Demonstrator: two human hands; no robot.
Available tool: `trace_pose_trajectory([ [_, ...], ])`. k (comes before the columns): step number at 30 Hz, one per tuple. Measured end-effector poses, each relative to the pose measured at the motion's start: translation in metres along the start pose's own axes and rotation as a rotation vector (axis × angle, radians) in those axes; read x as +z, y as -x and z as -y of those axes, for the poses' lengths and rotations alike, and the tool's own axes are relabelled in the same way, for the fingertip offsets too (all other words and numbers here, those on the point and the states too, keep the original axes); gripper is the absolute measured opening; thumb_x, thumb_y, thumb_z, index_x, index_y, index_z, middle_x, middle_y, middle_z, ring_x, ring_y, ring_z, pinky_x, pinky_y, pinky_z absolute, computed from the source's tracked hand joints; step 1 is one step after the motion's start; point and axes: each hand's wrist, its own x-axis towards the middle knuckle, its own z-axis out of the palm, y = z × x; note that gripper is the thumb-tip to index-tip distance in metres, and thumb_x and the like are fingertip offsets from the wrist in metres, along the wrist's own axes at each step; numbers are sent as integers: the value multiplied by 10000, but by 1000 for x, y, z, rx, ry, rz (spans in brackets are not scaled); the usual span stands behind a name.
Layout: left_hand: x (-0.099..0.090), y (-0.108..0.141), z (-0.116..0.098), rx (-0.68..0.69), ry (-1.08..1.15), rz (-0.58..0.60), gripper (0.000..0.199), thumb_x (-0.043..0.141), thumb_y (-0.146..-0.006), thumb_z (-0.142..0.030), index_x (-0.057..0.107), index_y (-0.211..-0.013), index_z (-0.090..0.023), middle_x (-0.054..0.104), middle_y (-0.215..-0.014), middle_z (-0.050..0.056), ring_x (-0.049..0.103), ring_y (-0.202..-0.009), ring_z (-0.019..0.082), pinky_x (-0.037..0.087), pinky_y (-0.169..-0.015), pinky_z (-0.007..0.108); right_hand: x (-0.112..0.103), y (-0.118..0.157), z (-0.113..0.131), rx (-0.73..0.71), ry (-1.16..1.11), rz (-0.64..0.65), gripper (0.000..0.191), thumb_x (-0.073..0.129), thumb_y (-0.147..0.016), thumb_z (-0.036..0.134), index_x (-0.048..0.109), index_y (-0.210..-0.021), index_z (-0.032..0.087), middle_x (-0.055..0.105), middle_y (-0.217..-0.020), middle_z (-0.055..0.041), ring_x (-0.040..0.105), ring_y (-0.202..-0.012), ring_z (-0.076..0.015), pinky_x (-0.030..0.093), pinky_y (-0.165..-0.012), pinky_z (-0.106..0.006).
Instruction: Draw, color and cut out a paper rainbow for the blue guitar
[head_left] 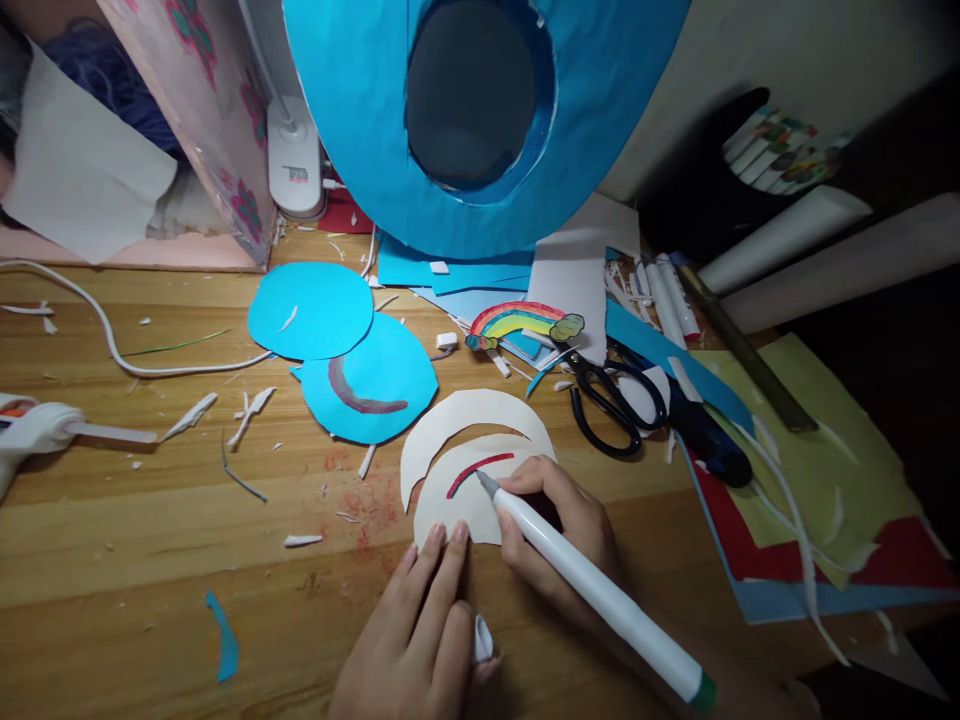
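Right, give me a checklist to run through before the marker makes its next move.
1. Marked white cutout held down: ok, the left hand rests on its near edge.
2. Marker gripped: ok, in the right hand.
3. Grey tip uncapped: ok, bare at the red line.
4. Cap secure: cannot tell, a white cap-like piece shows beside the left hand.
5. Scissors off the cutout: ok, lying apart to its right.
6. Tabletop swept: not ok, white scraps lie scattered.
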Motion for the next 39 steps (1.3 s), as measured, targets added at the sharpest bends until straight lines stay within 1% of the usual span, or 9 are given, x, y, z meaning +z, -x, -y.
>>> trace_pose_trajectory([
  [3, -1, -1, -1, -1, -3, -3, 370, 294, -982, -242, 583, -768, -153, 691, -1116, 141, 667, -1023, 254, 596, -770, 315, -1, 0, 1, 17, 23, -34, 190, 563, -707, 125, 482, -837, 237, 543, -720, 21, 573, -656, -166, 476, -599, -277],
  [6, -1, 0, -2, 1, -1, 4, 368, 299, -982, -251, 584, -771, -153, 688, -1126, 137, 665, -1026, 253, 600, -770, 314, -3, 0, 0, 31, 25, -29, 178, 561, -716, 136, 480, -839, 236, 533, -717, 18, 567, -647, -166, 474, -594, -279],
  [10, -1, 2, -1, 10, -3, 12, 356, 313, -981, -264, 603, -813, -144, 681, -1143, 134, 651, -1056, 246, 592, -803, 306, -6, 0, -1, 22, 26, -18, 183, 569, -712, 124, 493, -847, 221, 546, -746, 0, 563, -677, -166, 468, -606, -274],
  [17, 2, 6, 0, -12, 42, 16, 308, 358, -969, -269, 611, -847, -143, 647, -1205, 142, 601, -1139, 235, 533, -916, 295, -7, 1, -1, 101, 14, -60, 144, 563, -712, 159, 502, -829, 216, 548, -747, -4, 548, -682, -166, 458, -616, -278],
  [21, 0, 6, 1, 19, 16, 37, 315, 346, -967, -254, 591, -799, -149, 649, -1199, 148, 619, -1110, 254, 564, -864, 311, -9, 2, -3, 112, 34, -53, 160, 570, -717, 158, 489, -840, 222, 539, -750, -1, 545, -669, -163, 455, -609, -278],
  [25, -1, 4, 0, 30, -19, 26, 337, 325, -973, -251, 576, -769, -154, 669, -1165, 143, 644, -1069, 256, 587, -817, 316, -12, 3, -8, 100, 17, -45, 177, 578, -722, 157, 484, -856, 224, 531, -750, -1, 538, -650, -164, 447, -582, -280],
  [31, 1, 5, 0, 21, 10, 38, 318, 341, -965, -242, 565, -754, -162, 659, -1184, 144, 623, -1105, 249, 561, -869, 311, -12, 5, -10, 145, -28, -69, 160, 582, -725, 179, 494, -847, 232, 524, -726, 5, 530, -656, -180, 438, -579, -294],
  [35, 1, 4, 1, 28, 0, 22, 314, 340, -961, -230, 554, -739, -168, 670, -1162, 144, 640, -1077, 250, 571, -845, 311, -10, 5, -8, 189, -54, -131, 147, 583, -712, 197, 498, -826, 233, 529, -718, 1, 522, -654, -188, 430, -577, -306],
  [39, 2, 4, 3, 39, -20, -7, 332, 327, -965, -245, 552, -732, -173, 692, -1121, 135, 655, -1051, 233, 561, -853, 294, -11, 5, -8, 246, -63, -142, 128, 589, -711, 225, 500, -803, 235, 538, -720, 2, 517, -621, -181, 404, -512, -286],
])
